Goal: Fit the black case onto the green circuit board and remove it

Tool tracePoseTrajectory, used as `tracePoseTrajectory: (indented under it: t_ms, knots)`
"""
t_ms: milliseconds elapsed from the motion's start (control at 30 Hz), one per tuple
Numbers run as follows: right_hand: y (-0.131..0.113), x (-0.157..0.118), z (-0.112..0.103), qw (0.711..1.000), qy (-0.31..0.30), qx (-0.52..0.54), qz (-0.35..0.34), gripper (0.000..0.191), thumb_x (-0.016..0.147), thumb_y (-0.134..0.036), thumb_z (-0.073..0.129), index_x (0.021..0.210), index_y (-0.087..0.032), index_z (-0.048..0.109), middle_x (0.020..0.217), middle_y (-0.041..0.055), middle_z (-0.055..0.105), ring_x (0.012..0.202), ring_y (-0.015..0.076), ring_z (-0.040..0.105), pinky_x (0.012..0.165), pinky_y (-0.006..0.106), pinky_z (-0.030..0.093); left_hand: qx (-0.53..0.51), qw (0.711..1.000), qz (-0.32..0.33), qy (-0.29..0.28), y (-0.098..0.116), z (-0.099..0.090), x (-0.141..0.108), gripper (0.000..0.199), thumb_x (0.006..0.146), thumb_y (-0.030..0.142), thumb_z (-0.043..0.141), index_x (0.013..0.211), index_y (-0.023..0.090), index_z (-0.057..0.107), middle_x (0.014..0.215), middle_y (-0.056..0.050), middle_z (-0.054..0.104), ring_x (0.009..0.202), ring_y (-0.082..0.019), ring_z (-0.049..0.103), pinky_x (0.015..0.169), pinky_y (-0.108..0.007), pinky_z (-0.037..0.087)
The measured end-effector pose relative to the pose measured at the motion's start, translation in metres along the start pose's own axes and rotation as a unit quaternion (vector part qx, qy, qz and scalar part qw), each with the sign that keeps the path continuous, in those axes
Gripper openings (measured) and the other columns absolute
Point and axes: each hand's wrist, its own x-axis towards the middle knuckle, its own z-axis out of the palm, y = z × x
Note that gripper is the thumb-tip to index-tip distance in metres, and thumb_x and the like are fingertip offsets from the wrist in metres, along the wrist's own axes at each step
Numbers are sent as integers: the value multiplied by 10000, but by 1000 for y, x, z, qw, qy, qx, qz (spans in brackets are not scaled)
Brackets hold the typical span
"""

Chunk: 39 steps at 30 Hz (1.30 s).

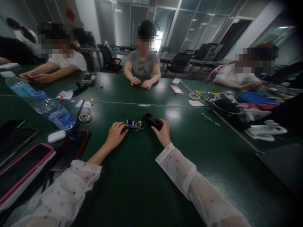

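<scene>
On the green table (132,189), two capped water bottles (54,112) are noted at left, clear liquid visible in the nearer. At centre, a screen-fitted circuit board (135,125) is aligned lengthwise left to right; its left end is met by the curled left hand (115,134), whether pinched cannot be told. Beside it, a black casing (151,120), slanted far-left to near-right, is pinched by the right hand (164,132).

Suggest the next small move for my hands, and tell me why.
I'd probably use your right hand to turn the black case slightly into line with the circuit board. Your right hand already grips the case, your left hand is at the board's left end, and the two pieces sit close together but at different angles.
</scene>
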Motion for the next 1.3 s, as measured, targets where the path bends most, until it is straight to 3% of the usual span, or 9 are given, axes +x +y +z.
tracePoseTrajectory:
  t_ms: [700,1300]
  knots:
    - [4,4,3,999,-3,-17,-33,462,808,-320,683,1219,-162,541,1151,160,607,1060,318,554,929,512,465,-5,1000,-1,2,-1,1,1,292,956,382,548,1203,237,609,1331,-77,591,1249,-299,466,958,-500,454]
    - [4,4,5,1000,-3,-3,-19,516,808,-315,687,1270,-166,512,1192,160,590,1104,317,555,963,531,465,-10,1000,-12,-13,-2,0,2,305,957,385,538,1213,231,598,1355,-87,570,1268,-305,455,974,-514,439]
